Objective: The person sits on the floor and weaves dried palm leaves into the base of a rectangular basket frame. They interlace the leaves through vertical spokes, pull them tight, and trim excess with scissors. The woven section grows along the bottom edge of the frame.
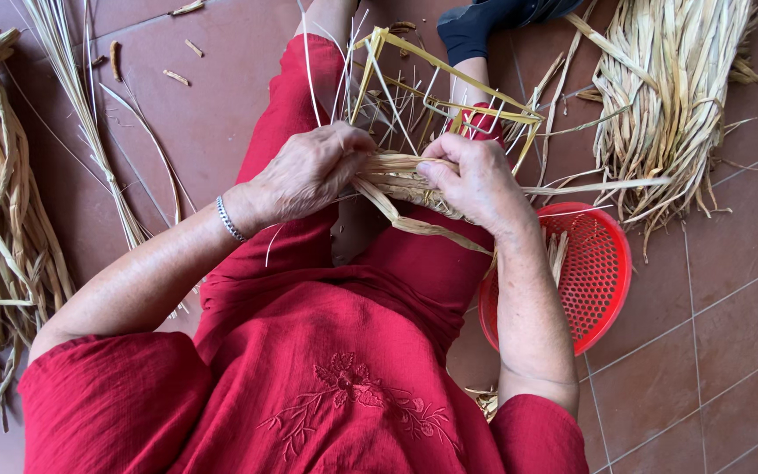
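My dress [326, 369] is deep red with tonal floral embroidery; the basket [594, 272] bright red mesh; the dried leaves [668, 96] pale straw; the floor tiles [721, 351] reddish-brown.

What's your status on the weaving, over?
Left hand and right hand both gripping the dried-leaf weave on its wire frame. Nothing blocking; red basket at right.
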